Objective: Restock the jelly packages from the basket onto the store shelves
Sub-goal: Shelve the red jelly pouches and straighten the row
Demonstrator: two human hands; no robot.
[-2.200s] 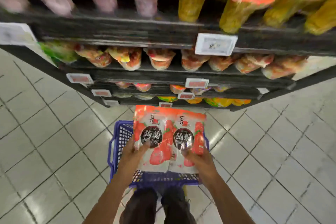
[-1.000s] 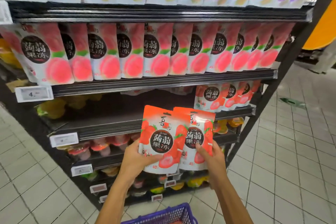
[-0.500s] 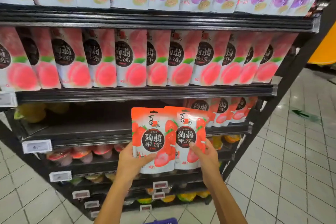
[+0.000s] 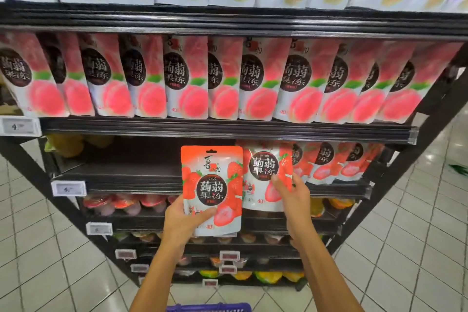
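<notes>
at 9 o'clock of the view the half-stocked shelf (image 4: 121,172) lies bare and dark. the left hand (image 4: 183,220) grasps 1 strawberry jelly pouch (image 4: 211,180) by its lower left corner, thumb across the front, holding it upright before that shelf's edge. at its 3 o'clock side a 2nd pouch (image 4: 262,172) is pinched low on its right side by the right hand (image 4: 295,200) (its top is tucked under the shelf above). further toward 3 o'clock stands a row of matching pouches (image 4: 331,163). the blue basket (image 4: 210,308) rim shows at 6 o'clock.
</notes>
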